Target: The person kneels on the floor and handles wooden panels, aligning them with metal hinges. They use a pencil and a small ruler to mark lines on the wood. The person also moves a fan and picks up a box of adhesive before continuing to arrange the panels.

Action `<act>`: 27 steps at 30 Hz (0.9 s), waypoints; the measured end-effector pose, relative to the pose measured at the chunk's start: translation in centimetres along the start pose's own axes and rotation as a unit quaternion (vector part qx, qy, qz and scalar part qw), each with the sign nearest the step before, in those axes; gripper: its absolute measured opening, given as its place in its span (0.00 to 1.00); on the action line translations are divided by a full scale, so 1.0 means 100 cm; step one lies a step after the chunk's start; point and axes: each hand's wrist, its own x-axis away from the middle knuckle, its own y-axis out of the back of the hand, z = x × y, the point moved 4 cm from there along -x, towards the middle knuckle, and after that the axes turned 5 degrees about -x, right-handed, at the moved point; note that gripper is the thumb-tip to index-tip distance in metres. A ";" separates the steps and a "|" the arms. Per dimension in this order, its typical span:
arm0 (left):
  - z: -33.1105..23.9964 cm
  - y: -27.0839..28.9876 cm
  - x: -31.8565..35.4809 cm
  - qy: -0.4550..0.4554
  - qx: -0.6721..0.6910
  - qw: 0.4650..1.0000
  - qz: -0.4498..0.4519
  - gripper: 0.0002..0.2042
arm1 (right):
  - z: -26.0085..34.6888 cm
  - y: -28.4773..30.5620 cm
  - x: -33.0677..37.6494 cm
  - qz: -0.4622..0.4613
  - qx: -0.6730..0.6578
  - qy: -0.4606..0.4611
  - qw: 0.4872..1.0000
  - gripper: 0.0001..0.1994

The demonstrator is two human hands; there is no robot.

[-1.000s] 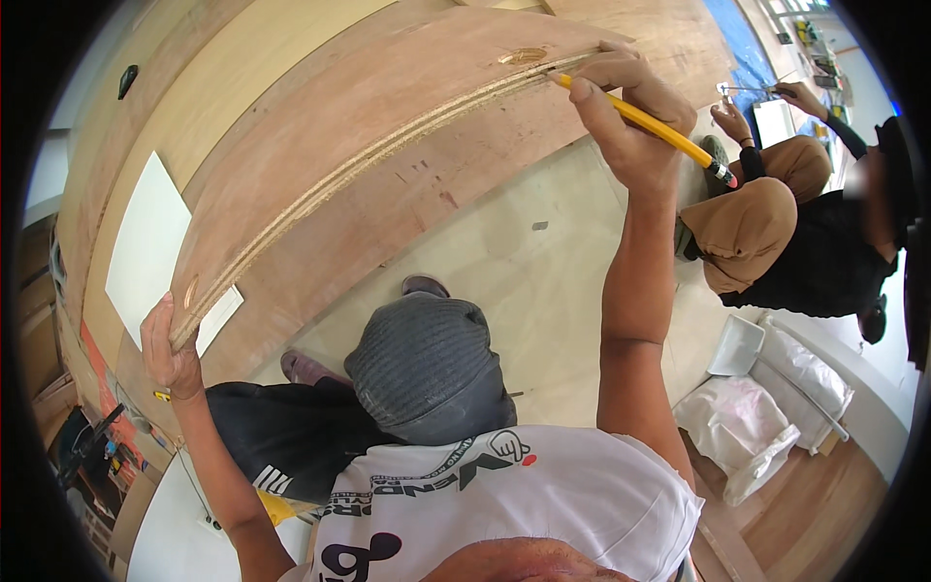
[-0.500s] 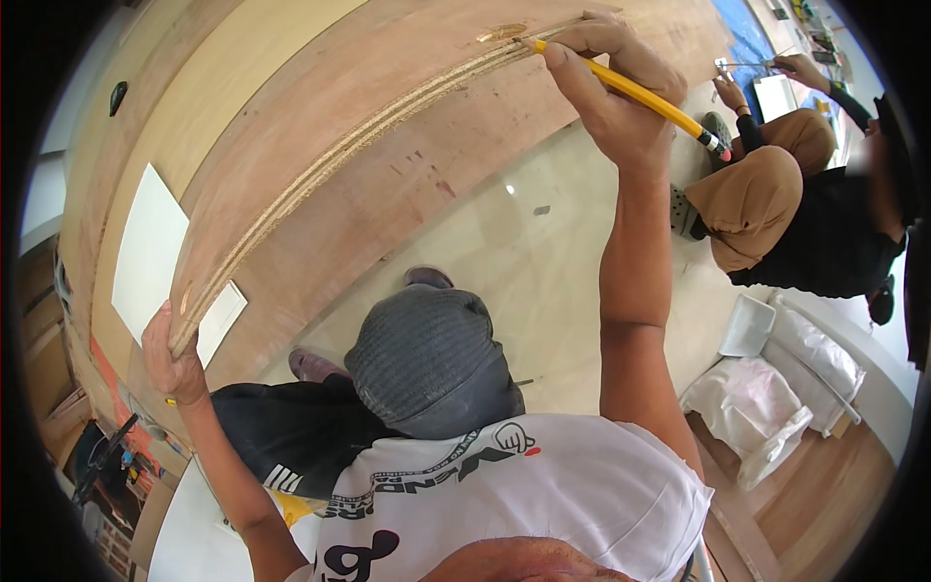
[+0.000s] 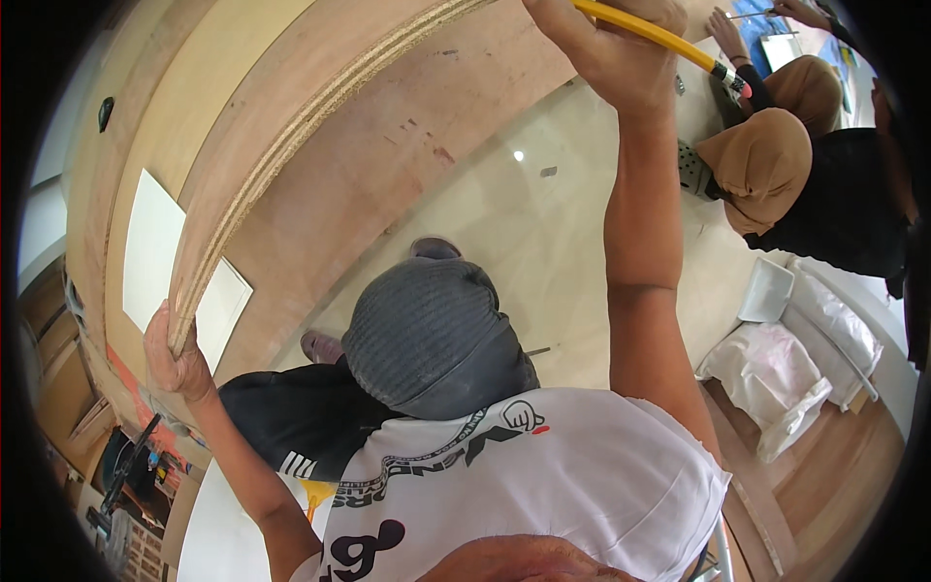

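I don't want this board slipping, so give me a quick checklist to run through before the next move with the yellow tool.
1. Left hand grips the plywood board at its lower edge end: ok.
2. Right hand closed around the yellow tool: ok.
3. Tool tip on the board: cannot tell, it is hidden by the hand and the frame edge.
4. Person in the grey cap close under the board: not ok.
5. Seated co-worker beside the tool's handle end: not ok, close.
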 end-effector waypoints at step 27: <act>0.000 0.001 -0.002 0.009 -0.009 1.000 -0.003 0.13 | -0.005 0.002 -0.002 0.025 -0.019 0.064 0.997 0.05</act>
